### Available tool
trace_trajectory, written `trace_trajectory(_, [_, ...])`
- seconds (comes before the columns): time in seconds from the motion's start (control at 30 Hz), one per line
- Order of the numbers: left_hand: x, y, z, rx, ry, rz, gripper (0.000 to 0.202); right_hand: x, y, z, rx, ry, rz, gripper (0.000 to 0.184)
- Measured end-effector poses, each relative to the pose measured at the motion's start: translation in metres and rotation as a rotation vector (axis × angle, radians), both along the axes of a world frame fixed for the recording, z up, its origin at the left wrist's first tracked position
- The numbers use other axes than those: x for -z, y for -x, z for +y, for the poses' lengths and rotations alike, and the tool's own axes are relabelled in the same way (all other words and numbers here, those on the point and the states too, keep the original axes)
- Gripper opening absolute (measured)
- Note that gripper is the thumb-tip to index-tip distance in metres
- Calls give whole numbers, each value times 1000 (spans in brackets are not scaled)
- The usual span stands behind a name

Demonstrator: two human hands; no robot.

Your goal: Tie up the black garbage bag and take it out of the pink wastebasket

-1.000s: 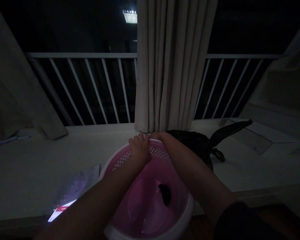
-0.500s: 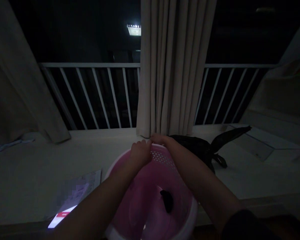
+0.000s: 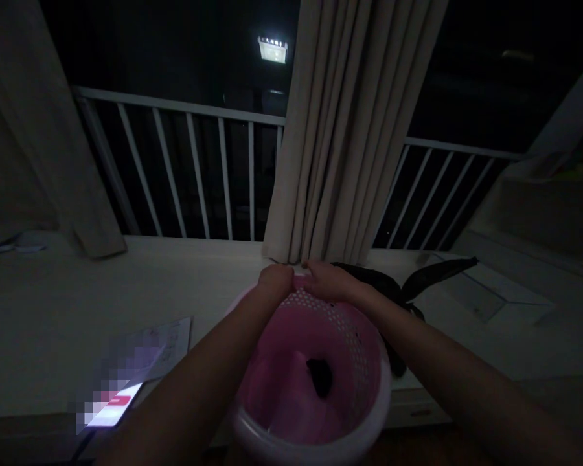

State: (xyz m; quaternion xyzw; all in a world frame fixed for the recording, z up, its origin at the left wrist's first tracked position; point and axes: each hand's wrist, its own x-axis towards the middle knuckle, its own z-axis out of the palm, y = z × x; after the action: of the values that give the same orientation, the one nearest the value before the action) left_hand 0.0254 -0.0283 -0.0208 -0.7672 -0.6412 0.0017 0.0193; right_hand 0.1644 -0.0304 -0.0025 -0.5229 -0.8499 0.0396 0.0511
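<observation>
A round pink basket [image 3: 315, 330] with small holes below its rim stands in front of me, its opening facing up toward me. My left hand [image 3: 276, 278] is closed over the far rim. Right beside it, my right hand [image 3: 328, 281] grips the same rim. A small dark item [image 3: 320, 377] lies inside the basket; its kind is too dark to make out. Both forearms reach over the basket's sides.
A black bag [image 3: 386, 285] lies behind the basket on a pale ledge [image 3: 43, 323]. Left are a paper booklet [image 3: 177, 343] and a lit phone [image 3: 114, 408]. A clear box [image 3: 495, 298] sits at right. Beige curtains [image 3: 350, 129] hang before white railings [image 3: 189, 168].
My view has tilted and shifted. The basket has moved slightly right, showing more of its right inner wall. Both hands stay on the far rim, and my right hand now shows more fully.
</observation>
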Motion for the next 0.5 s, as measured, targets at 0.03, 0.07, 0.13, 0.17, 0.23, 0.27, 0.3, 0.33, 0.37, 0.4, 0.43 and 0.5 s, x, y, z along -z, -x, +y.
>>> trace_trajectory(0.03, [0,1,-1,-5,-3,-5,37,4,4,-7,21,-11,-96,57])
trace_trajectory(0.07, [-1,2,-3,-16,-7,-12,38,9,7,-13,55,-37,-174,64])
trace_trajectory(0.13, [0,4,-7,-51,-10,-30,38,21,15,-21,114,-133,-267,79])
trace_trajectory(0.17, [0,5,-9,-71,-8,-42,37,28,18,-22,125,-228,-287,83])
trace_trajectory(0.23, [0,7,-13,-106,-4,-67,35,40,22,-22,115,-365,-331,93])
trace_trajectory(0.27, [0,7,-14,-122,0,-78,35,45,24,-21,89,-421,-349,95])
trace_trajectory(0.3, [0,8,-13,-138,8,-86,37,48,25,-19,59,-464,-362,95])
trace_trajectory(0.33, [-1,9,-11,-156,21,-91,38,51,25,-16,28,-498,-369,95])
trace_trajectory(0.37, [-2,10,-9,-172,40,-93,40,53,25,-14,-1,-521,-371,94])
trace_trajectory(0.4, [-2,11,-5,-182,65,-91,42,55,25,-12,-27,-538,-367,93])
trace_trajectory(0.43, [-2,13,-1,-187,91,-84,43,56,25,-10,-49,-550,-359,94])
trace_trajectory(0.5, [-1,16,8,-196,151,-70,46,58,23,-7,-85,-563,-342,96])
